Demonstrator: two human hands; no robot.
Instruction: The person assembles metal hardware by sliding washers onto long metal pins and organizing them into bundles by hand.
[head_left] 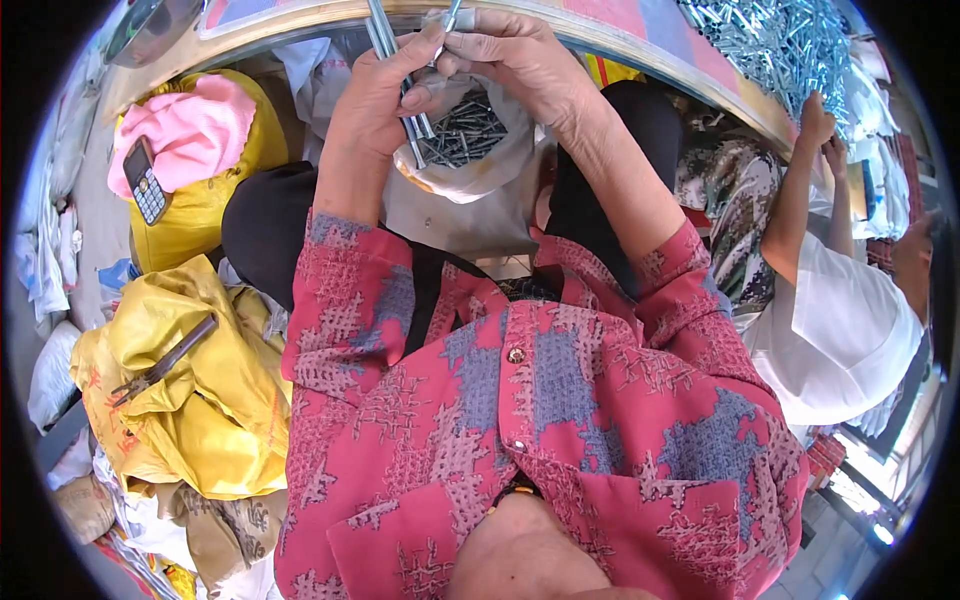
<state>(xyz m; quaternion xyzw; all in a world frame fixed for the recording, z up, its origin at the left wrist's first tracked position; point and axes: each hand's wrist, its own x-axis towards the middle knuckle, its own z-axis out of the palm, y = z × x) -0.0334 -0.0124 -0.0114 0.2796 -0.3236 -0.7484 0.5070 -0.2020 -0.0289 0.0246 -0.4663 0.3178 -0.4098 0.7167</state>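
My left hand (pixel 393 85) is closed around several long, silvery metal rods (pixel 380 30), whose ends stick out above and below the fingers. Against its fingertips, my right hand (pixel 525 60) pinches another thin metal rod (pixel 453 14) that points up toward the table. Pale coverings wrap some of the right fingers. Just beneath both hands, an open white sack (pixel 470 185) holds many small dark metal pieces (pixel 465 130), which look like screws or bolts. The fingers hide the spot where the pinched rod meets the left hand.
A wooden-edged table (pixel 290 22) runs across the front. On its right lies a heap of shiny metal fasteners (pixel 775 50), where a co-worker's hand (pixel 815 118) reaches. At left are pliers (pixel 165 360) on a yellow sack (pixel 200 440), and a phone (pixel 146 185) beside a pink cloth (pixel 205 120).
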